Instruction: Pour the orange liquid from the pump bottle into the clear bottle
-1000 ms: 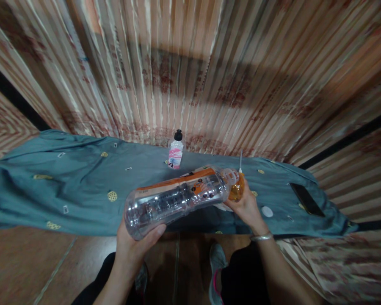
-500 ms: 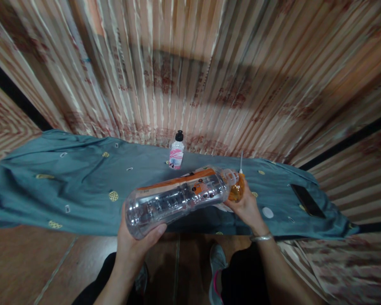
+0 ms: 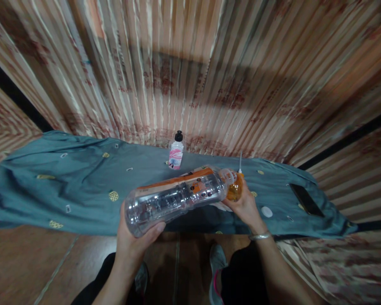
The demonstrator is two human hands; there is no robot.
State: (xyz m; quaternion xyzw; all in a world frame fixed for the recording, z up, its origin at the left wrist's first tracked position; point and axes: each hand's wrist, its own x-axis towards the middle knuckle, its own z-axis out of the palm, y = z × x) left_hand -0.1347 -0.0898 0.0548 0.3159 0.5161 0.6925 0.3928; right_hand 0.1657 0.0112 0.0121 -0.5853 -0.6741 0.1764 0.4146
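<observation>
Centre: our left hand [image 3: 136, 237] grasps the clear bottle [image 3: 178, 197]; right of centre, our right hand [image 3: 243, 205] grasps the amber container [image 3: 235, 189].

In front of me, a pleated, striped curtain [image 3: 178, 80] in beige and brown with reddish-brown prints rises behind the long, narrow table [image 3: 89, 186]. The table is draped in rumpled blue-green cloth with yellow motifs and small white marks. Similar striped fabric hangs beyond both its ends. From the upper left, a black pole [image 3: 15, 93] slants down to its far left corner; on its right, I see another dark pole [image 3: 346, 140] and a lower one by that end. A broad shadow crosses the curtain. Below the table, light gleams on the brown tiled floor [image 3: 28, 258] with pale joints.
</observation>
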